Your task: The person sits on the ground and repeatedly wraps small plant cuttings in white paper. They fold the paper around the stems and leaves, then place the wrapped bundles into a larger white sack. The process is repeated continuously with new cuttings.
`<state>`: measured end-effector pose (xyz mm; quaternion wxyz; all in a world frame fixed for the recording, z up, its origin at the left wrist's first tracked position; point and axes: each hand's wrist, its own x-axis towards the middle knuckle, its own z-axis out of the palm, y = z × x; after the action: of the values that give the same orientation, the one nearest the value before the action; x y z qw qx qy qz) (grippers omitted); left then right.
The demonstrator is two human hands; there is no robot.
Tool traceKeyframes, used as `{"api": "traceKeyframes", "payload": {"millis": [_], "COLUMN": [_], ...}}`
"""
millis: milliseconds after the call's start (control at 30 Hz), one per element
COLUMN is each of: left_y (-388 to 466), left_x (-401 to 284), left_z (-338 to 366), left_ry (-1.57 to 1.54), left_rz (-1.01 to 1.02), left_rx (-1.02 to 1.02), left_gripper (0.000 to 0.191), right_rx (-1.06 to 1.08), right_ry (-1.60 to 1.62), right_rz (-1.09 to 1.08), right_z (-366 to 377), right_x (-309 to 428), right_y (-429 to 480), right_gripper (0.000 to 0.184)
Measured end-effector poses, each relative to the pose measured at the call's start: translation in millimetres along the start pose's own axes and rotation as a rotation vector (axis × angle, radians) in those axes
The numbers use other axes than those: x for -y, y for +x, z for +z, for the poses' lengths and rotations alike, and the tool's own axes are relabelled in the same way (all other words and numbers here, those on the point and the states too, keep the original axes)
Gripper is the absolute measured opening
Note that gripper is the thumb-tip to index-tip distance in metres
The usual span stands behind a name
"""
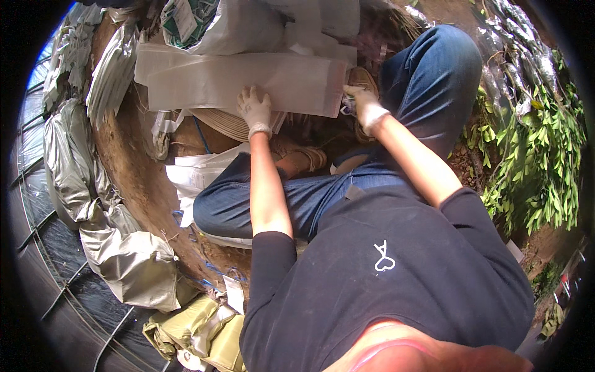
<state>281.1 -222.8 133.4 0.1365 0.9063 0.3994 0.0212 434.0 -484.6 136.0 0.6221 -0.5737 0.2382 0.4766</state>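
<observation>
A long translucent plastic sheet or flat sleeve (200,86) lies across the work area before me, over another similar one. My left hand (253,108), in a whitish glove, rests on its lower edge with the fingers spread. At the sheet's right end is my right hand (365,104), gloved too, its fingers curled round a small dark and white object (346,106) that I cannot identify. A white sack (246,30) holding green and white printed packets (188,21) stands beyond the sheets. Below the sheet shows a coil of flat beige strap or hose (223,123).
Leafy cut branches (530,153) with foil- or plastic-wrapped stems (506,42) lie on the right. Stacked white plastic sleeves (111,69) and silvery bags (135,265) line the left. My shoe (362,81) is close to my right hand. Olive packages (223,339) lie at lower left.
</observation>
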Motion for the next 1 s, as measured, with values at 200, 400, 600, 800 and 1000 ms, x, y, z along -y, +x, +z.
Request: {"api": "traceKeyframes", "payload": {"millis": [200, 400, 600, 800, 1000], "left_y": [-33, -54, -71, -70, -73], "left_x": [-96, -120, -124, -114, -111], "left_z": [-14, -90, -151, -186, -177], "left_ry": [-0.115, -0.501, -0.744, -0.736, -0.697], "left_rz": [0.436, 0.203, 0.187, 0.081, 0.162], "left_rx": [-0.092, 0.103, 0.127, -0.026, -0.213], "left_gripper": [0.074, 0.084, 0.076, 0.062, 0.041], "right_rx": [0.097, 0.359, 0.654, 0.624, 0.584], "right_ry": [-0.069, -0.217, -0.335, -0.463, -0.474], "right_rz": [0.028, -0.272, -0.411, -0.403, -0.553], "right_z": [36, 31, 49, 65, 65], "right_x": [-9, 40, 61, 54, 55], "right_y": [-3, -86, -115, -123, -136], "right_gripper": [0.028, 0.029, 0.038, 0.039, 0.041]}}
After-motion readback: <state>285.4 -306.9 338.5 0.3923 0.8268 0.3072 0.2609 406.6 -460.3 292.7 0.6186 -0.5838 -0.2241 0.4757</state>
